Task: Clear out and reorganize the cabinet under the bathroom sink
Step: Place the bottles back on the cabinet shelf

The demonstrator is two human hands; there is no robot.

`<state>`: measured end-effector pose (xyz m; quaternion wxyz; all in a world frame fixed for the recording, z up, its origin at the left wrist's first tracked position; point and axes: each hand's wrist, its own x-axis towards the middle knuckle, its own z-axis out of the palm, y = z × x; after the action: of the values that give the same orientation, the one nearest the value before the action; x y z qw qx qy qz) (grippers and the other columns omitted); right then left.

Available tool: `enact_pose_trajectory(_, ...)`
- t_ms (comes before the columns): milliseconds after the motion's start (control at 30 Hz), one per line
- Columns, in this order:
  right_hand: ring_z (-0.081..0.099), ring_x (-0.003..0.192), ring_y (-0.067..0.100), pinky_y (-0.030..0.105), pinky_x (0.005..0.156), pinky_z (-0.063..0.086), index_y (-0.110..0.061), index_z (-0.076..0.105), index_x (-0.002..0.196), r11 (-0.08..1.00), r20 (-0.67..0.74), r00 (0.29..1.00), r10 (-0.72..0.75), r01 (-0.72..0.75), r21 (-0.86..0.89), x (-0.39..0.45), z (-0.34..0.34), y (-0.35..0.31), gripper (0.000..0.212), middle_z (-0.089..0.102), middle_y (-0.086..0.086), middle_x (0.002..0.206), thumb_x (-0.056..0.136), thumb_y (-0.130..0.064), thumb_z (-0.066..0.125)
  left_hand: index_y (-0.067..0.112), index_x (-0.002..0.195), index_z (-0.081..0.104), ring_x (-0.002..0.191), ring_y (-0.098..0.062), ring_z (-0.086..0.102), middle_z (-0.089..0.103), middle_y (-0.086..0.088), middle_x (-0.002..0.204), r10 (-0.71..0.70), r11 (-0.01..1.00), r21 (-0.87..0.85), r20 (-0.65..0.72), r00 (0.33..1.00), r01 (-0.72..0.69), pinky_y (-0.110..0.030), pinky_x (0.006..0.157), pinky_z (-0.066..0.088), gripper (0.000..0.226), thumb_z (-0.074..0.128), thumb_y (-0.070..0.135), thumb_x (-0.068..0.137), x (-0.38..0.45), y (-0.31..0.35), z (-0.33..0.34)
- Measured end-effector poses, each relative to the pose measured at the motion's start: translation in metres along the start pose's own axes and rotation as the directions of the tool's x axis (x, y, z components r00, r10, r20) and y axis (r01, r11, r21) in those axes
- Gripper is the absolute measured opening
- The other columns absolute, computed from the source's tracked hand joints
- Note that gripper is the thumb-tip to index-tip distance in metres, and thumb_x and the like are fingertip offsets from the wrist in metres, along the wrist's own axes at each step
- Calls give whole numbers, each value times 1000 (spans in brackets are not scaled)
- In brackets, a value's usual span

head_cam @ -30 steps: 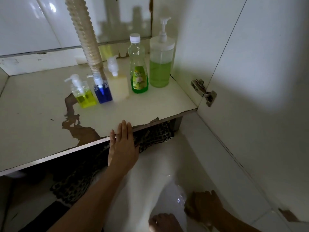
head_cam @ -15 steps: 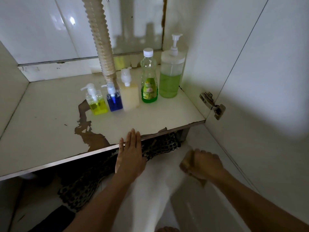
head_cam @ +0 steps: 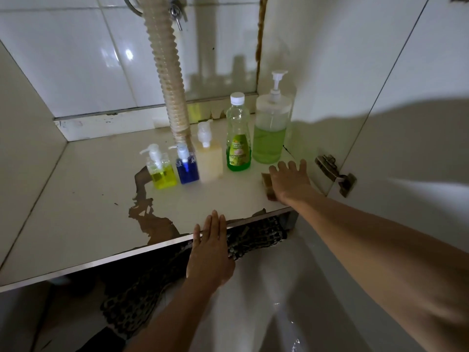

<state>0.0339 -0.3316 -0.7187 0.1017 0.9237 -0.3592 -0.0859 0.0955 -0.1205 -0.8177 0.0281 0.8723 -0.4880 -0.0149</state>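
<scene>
The right hand (head_cam: 289,182), which half a second earlier had hung fisted below the shelf, lay fingers spread on a brown sponge (head_cam: 267,183) at the shelf's (head_cam: 76,219) right front corner, probably wiping or placing it. The left hand (head_cam: 210,250) stayed flat on the front edge. Behind stood five bottles: yellow (head_cam: 162,171), blue (head_cam: 187,166), cream (head_cam: 209,158), green (head_cam: 238,146), and a half-full green pump jar (head_cam: 271,128).

White glossy wall tiles (head_cam: 76,59) behind; dim light.
</scene>
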Motion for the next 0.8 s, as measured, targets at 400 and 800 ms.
enact_pose_trajectory(400,53,114,27,43,102,38,-12,46,126,957,-124,975,-184,207,206,-93,-28,-18,39,53,8,121,87,-11,55,6,150,-12,147,-26,-14,-18,-14,158,22,1000,2,190,982,-22,-45,119,-5,103,55,50,87,2,0,-20)
enact_pose_trajectory(800,57,99,25,28,75,45,-8,57,106,869,81,966,-244,181,460,-184,45,15,21,60,10,110,90,-19,49,10,150,16,147,-26,6,10,-12,159,18,1000,-10,-14,1000,-18,-40,120,5,69,47,32,92,-30,79,-38)
